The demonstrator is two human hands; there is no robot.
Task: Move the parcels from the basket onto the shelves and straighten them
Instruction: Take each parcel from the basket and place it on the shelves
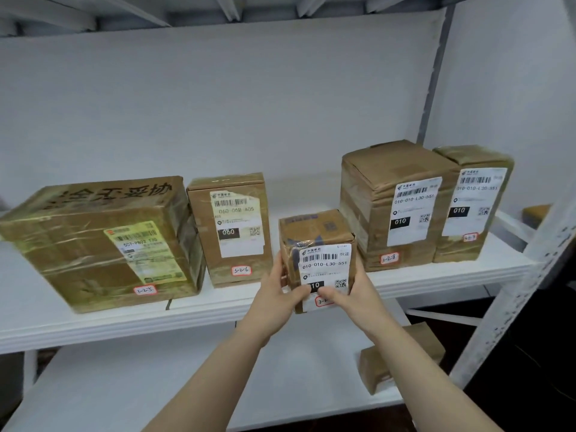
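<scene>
A small brown parcel point(318, 241) with a white "010" label stands at the front edge of the white shelf point(218, 310), in the gap between two taller boxes. My left hand point(280, 289) holds its left side, thumb across the lower front. My right hand point(353, 289) grips its right side, with the thumb lying over the bottom of the label. On the same shelf stand a large taped box point(103, 241) at the left, a "060" box point(233, 229), a tall "010" box point(396, 204) and a narrower one point(473, 201) at the right. The basket is out of view.
A lower white shelf point(187, 385) lies beneath, holding two brown parcels point(402, 357) at its right end. A white slotted upright post point(511, 307) rises at the right. Behind the boxes is a white back wall. Another brown parcel point(536, 213) shows past the post.
</scene>
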